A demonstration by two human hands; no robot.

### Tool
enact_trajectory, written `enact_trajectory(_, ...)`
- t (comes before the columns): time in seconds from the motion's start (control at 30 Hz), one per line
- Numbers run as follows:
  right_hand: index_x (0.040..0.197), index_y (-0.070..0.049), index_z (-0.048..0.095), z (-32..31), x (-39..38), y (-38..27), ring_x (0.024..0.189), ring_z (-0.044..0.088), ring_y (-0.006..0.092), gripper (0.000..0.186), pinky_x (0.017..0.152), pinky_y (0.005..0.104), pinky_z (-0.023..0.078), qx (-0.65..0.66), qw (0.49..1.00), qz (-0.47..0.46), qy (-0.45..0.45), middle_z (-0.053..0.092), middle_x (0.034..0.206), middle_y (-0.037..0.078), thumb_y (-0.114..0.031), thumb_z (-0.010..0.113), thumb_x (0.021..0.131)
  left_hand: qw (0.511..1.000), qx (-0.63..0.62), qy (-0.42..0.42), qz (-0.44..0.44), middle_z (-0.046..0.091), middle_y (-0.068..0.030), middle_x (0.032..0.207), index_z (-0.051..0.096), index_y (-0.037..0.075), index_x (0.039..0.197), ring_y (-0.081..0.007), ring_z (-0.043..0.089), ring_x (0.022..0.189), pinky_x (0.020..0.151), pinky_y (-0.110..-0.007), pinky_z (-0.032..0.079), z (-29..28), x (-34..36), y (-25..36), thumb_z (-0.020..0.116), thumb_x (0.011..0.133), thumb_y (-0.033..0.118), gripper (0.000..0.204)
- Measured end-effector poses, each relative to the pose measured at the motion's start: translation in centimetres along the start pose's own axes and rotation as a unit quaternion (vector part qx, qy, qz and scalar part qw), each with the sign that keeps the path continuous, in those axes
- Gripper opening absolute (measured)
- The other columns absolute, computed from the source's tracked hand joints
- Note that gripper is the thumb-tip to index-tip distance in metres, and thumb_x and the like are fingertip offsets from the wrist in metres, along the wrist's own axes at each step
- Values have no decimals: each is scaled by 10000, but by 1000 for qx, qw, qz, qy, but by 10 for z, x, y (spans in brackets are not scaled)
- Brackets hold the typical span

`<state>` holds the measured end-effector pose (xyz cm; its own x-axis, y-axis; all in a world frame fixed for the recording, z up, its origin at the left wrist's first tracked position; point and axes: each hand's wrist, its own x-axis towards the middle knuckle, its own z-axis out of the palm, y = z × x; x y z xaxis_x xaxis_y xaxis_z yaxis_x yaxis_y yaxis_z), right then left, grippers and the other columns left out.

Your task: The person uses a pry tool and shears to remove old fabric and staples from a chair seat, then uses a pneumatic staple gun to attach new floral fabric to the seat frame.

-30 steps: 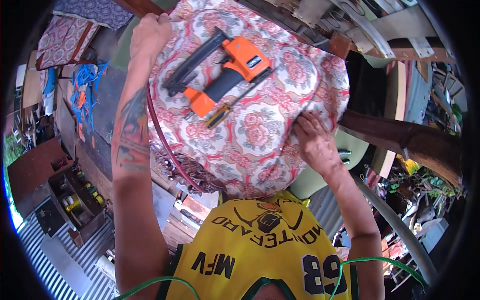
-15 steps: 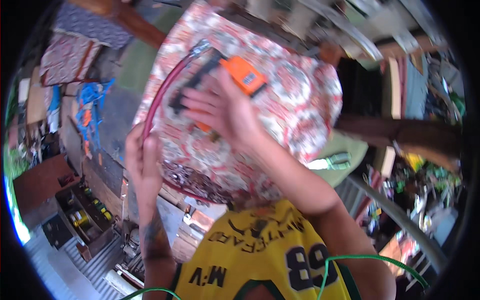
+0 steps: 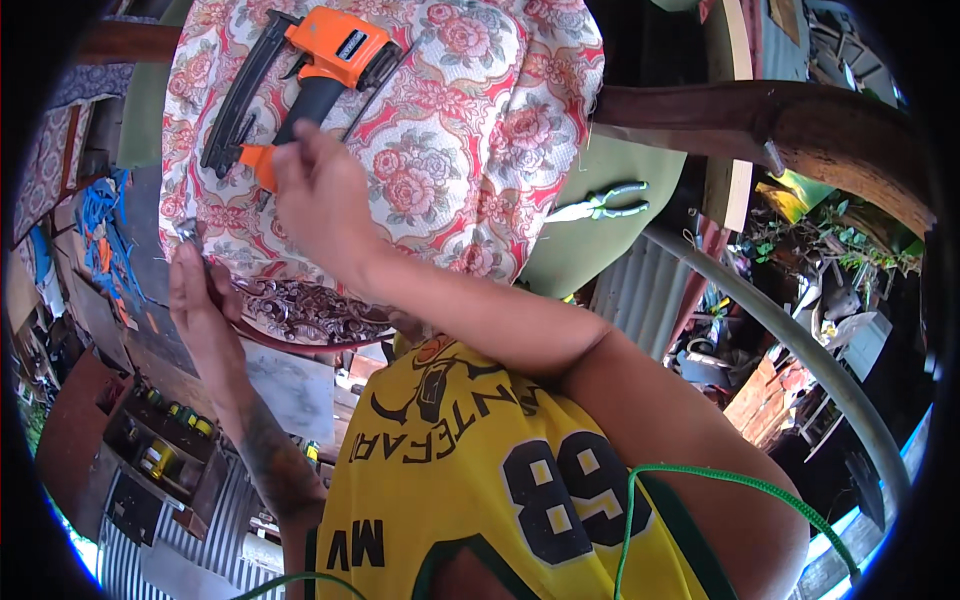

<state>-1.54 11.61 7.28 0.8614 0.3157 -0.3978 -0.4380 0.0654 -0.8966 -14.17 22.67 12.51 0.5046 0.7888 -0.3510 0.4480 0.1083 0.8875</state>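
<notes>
My left hand (image 3: 205, 300) is closed around the red air hose, whose metal fitting (image 3: 188, 232) sticks up above its fingers. My right hand (image 3: 320, 210) reaches across, fingers curled at the lower end of the orange-and-black nail gun (image 3: 335, 50); what they grip is unclear. The gun lies on floral fabric (image 3: 450, 150) draped over the work piece, with carved dark wood (image 3: 300, 305) along its lower edge. A thin screwdriver shaft (image 3: 380, 85) lies beside the gun, its handle hidden by my hand.
Green-handled pliers (image 3: 610, 205) rest on an olive padded surface (image 3: 560, 255) to the right. A curved wooden beam (image 3: 760, 115) and a metal pipe (image 3: 780, 330) run along the right. Blue straps (image 3: 105, 235) lie at the left, above a wooden box of spools (image 3: 150, 440).
My left hand has left the top edge for the hose end lower down. My right hand has moved from the fabric's right onto the gun. The view has shifted, bringing the fabric higher.
</notes>
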Motion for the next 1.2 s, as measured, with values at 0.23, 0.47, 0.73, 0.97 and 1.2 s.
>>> enact_trajectory(0.23, 1306, 191, 523, 6, 22, 2, 833, 660, 178, 496, 723, 340, 531, -64, 995, -7, 75, 679, 935, 159, -121, 671, 950, 1000, 0, 12, 14, 699, -72, 906, 603, 8, 1231, -41, 419, 490, 413, -203, 282, -2, 40, 1, 495, 1091, 334, 370)
enact_trajectory(0.47, 1186, 83, 573, 13, 49, 4, 790, 637, 196, 361, 717, 371, 530, 117, 982, 87, 120, 648, 926, 103, -110, 709, 913, 999, 33, -30, 13, 643, -18, 854, 612, 91, 1214, -9, 359, 472, 401, -200, 242, 6, 33, -22, 585, 1086, 329, 271)
enact_trajectory(0.73, 972, -22, 606, 29, 73, -19, 748, 628, 190, 170, 642, 394, 527, 257, 950, 147, 98, 640, 855, 69, -67, 742, 881, 998, 0, -68, 16, 616, -6, 837, 562, 83, 1355, 10, 374, 498, 422, -171, 288, -1, 6, -49, 533, 1109, 311, 337)
enact_trajectory(0.97, 919, -87, 612, 43, 88, -1, 600, 561, 161, 85, 576, 353, 526, 415, 901, 128, -2, 570, 718, 18, -74, 687, 883, 993, -22, -81, 86, 581, 52, 837, 586, 80, 1367, -30, 480, 687, 619, -196, 402, 17, -19, -65, 574, 1086, 210, 309)
enact_trajectory(1.2, 979, -95, 581, 7, 88, -29, 587, 538, 171, 81, 583, 373, 529, 371, 911, 170, -61, 544, 689, 10, -98, 657, 952, 991, 40, -66, 110, 599, 9, 790, 651, 79, 1286, -29, 499, 666, 592, -234, 395, 27, -35, -60, 637, 1062, 259, 288)
